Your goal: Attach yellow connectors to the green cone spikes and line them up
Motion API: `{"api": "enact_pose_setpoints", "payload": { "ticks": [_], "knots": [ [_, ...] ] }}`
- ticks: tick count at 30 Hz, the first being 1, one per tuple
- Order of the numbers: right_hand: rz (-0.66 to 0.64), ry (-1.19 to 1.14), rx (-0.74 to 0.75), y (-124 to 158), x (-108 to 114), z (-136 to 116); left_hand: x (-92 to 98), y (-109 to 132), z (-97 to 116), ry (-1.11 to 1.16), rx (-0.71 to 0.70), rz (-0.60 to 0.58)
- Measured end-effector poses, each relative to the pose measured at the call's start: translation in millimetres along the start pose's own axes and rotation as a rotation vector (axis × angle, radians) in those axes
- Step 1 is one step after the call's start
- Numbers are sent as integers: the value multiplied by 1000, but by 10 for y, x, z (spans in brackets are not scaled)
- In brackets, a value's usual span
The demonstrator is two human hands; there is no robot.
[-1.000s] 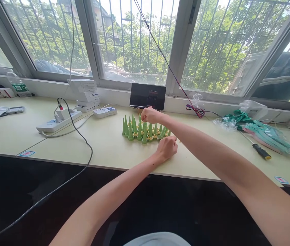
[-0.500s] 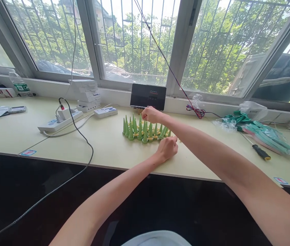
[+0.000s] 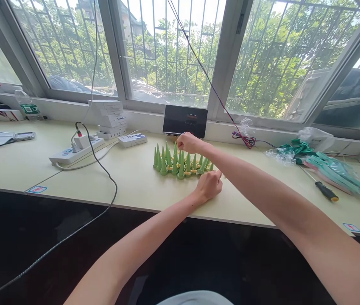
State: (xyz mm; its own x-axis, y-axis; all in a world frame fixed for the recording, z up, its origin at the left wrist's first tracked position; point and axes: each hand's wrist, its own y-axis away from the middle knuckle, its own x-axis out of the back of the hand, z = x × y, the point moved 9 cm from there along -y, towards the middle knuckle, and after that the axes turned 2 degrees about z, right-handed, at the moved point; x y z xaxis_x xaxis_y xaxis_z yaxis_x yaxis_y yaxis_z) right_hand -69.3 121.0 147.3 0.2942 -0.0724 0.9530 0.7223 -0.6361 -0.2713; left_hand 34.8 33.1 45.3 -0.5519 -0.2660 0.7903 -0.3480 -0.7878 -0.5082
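Green cones (image 3: pixel 181 167) on counter (image 3: pixel 138 182), right hand (image 3: pixel 188 142) at twelve o'clock, left hand (image 3: pixel 210 185) at four, cannot tell either grip's hold

Single head-worn view from the wearer's side, above the near edge of the pale yellow, flat tabletop (image 3: pixel 135 182). Faces forward, tilted down, over to the far edge and the tall grey-framed glass windows (image 3: pixel 173 63) beyond. Near edge slants down rightward; tabletop runs out of frame both sides. Wide field, mid-range: clustered green pointed cones (image 3: pixel 181 167) show small, near centre.
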Motion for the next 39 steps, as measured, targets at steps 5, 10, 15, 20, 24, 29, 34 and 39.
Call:
{"api": "enact_pose_setpoints", "payload": {
  "ticks": [5,10,15,20,24,29,34,39],
  "knots": [
    [-28,4,-15,25,-48,27,2,4,4,-1,8,-14],
    [-17,-22,7,59,-54,36,4,6,16,-3,-5,-6],
    [38,-60,32,56,-25,69,11,3,24,-10,-21,11],
    [57,-92,41,54,-26,66,7,0,13,-4,-9,6],
    [78,-113,53,50,-11,39,23,1,25,3,-17,15],
    [68,-91,46,42,-9,23,17,-1,14,19,-3,-3],
    [70,-52,20,58,13,30,14,-2,26,15,-20,-1],
    [90,-28,29,67,45,48,21,-2,28,21,-14,6]
  ]
}}
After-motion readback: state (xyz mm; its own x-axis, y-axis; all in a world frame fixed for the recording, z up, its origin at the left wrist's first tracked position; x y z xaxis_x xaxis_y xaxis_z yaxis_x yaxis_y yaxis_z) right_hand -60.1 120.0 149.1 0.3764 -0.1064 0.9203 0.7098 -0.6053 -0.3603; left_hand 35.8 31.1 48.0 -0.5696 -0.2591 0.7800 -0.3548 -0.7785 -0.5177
